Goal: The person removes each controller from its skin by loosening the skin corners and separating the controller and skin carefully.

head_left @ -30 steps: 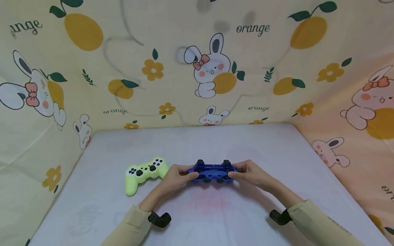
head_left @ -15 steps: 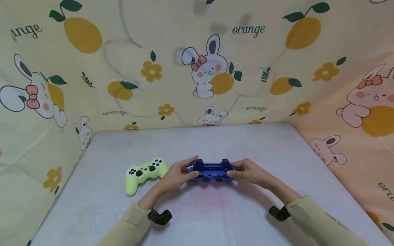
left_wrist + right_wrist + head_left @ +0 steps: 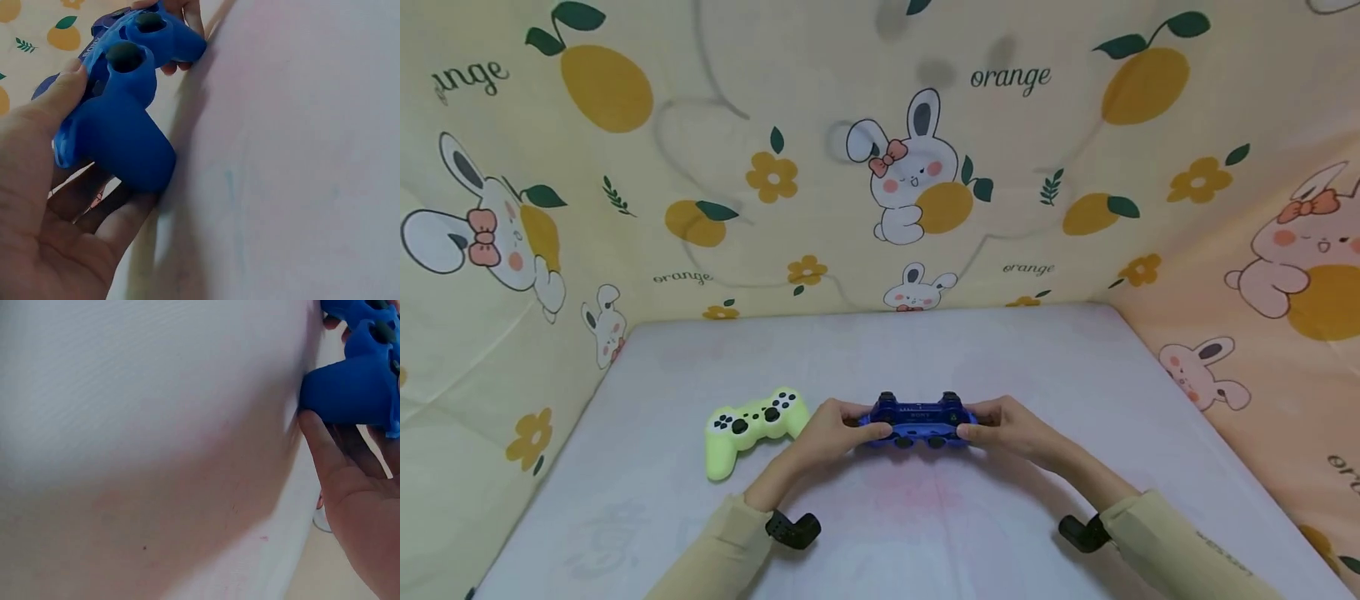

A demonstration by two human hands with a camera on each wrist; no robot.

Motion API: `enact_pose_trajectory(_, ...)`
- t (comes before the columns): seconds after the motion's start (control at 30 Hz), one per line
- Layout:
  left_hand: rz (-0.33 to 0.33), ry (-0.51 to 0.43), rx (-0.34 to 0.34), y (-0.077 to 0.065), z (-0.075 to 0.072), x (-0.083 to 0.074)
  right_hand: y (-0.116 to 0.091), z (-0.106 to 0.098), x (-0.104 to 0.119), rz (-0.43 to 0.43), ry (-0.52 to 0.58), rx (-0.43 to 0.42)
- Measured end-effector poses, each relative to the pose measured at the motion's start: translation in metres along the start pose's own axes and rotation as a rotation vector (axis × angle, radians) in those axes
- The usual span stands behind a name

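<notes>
Both hands hold a dark blue game controller (image 3: 919,412) at the middle of the table, its shoulder side facing the person. A brighter blue silicone cover (image 3: 131,140) wraps its grips and thumbsticks, and its edge stands loose near the left thumb. My left hand (image 3: 833,432) pinches the left end, thumb on the near top edge. On the right end, my right hand (image 3: 1013,429) grips likewise, and in the right wrist view a finger touches the covered grip (image 3: 350,394). Left of them a game controller in a yellow-green cover (image 3: 752,423) lies face up, partly behind the left hand.
A white cloth covers the table (image 3: 880,533). Patterned fabric walls (image 3: 820,75) with rabbits and oranges stand at the back and both sides. Each wrist wears a black camera (image 3: 793,531).
My left index finger, lifted off the blue controller half a second ago, is down on it again, and the left thumb sits slightly farther in. The right hand keeps its hold.
</notes>
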State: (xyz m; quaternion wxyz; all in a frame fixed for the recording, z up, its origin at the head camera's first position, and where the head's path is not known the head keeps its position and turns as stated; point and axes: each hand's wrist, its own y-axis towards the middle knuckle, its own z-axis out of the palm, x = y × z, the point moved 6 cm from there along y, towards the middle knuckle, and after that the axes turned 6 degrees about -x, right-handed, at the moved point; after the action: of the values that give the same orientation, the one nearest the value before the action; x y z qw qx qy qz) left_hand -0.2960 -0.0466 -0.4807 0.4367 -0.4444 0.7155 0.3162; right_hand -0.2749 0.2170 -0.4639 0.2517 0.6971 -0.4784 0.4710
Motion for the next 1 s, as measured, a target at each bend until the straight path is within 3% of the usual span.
enact_pose_trajectory(0.17,0.054,0.098,-0.1,0.001,0.0,-0.001,0.006,0.002,0.001,-0.016,-0.061,-0.103)
enact_pose_trajectory(0.33,0.073,0.175,-0.257,0.012,0.001,-0.007,0.018,-0.001,-0.004,0.079,-0.049,-0.311)
enact_pose_trajectory(0.43,0.068,0.185,-0.293,0.019,0.002,-0.01,0.023,-0.003,-0.003,0.112,-0.064,-0.398)
enact_pose_trajectory(0.57,0.072,0.211,-0.207,0.021,0.004,-0.008,0.026,-0.005,-0.003,0.107,-0.098,-0.414)
enact_pose_trajectory(0.73,0.077,0.266,-0.057,0.015,0.004,-0.001,0.022,-0.002,-0.009,0.096,-0.094,-0.293)
enact_pose_trajectory(0.83,0.065,0.27,-0.062,0.014,-0.001,0.001,0.021,0.0,-0.011,0.072,-0.099,-0.24)
enact_pose_trajectory(1.0,0.064,0.259,-0.125,0.015,-0.008,0.002,0.023,-0.002,-0.012,0.033,-0.153,-0.294)
